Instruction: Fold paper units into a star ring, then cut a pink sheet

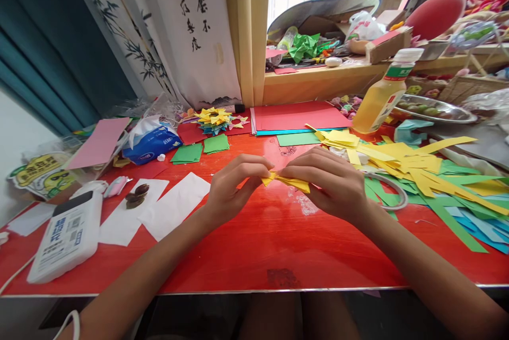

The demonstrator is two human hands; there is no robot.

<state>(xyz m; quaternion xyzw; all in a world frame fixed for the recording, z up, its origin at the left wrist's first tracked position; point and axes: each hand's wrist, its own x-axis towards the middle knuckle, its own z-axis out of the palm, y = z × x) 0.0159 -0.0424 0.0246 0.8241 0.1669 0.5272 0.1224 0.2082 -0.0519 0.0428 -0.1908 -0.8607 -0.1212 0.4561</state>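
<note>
Two bare arms [149,266] come in closest, reaching over the red table [246,255]. The left hand [233,186] has its grip closed on one end of a small folded yellow paper [294,182], and the right hand [338,183] pinches the other end. The paper is between the two hands, over the middle of the table. Near the right hand are a white ring [404,199] and a messy pile of paper strips [421,165]. Behind them stands a bottle [379,98] of yellow drink. Some little green squares [187,154] lie off to the left.
</note>
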